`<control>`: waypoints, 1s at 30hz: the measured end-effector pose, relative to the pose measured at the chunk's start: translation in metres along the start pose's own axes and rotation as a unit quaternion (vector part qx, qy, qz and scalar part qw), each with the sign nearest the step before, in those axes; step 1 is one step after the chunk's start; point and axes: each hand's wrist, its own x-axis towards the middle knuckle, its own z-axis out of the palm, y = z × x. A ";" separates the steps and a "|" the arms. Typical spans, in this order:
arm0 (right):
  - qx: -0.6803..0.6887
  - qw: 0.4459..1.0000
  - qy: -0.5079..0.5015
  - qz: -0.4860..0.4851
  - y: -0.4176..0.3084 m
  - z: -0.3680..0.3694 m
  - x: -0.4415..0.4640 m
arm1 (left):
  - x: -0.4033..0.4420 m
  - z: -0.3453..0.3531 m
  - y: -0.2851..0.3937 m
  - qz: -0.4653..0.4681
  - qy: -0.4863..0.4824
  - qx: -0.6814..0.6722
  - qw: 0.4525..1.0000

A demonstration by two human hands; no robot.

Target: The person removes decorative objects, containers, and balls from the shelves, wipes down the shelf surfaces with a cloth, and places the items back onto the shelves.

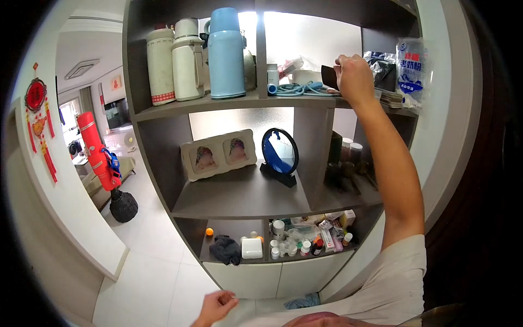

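Note:
My right hand is raised to the upper right shelf, its fingers closed on a dark flat rectangular piece whose exact kind I cannot make out. Beside and below that piece, a coiled light-blue cord lies on the shelf. To the right of my wrist are a stack of papers or cards, a dark shiny bag and a white milk powder bag. Low in front of the cabinet, my left hand hangs with loosely bent fingers, and nothing shows in it.
Several thermos flasks stand on the upper left shelf. Below are a double picture frame and a round black-rimmed stand. Lower compartments hold a dark cloth, a white box and small bottles. A red punching bag stands left.

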 end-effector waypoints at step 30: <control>0.040 0.949 -0.298 0.096 0.046 -0.018 -0.011 | 0.246 -0.006 0.547 0.273 0.120 0.453 0.840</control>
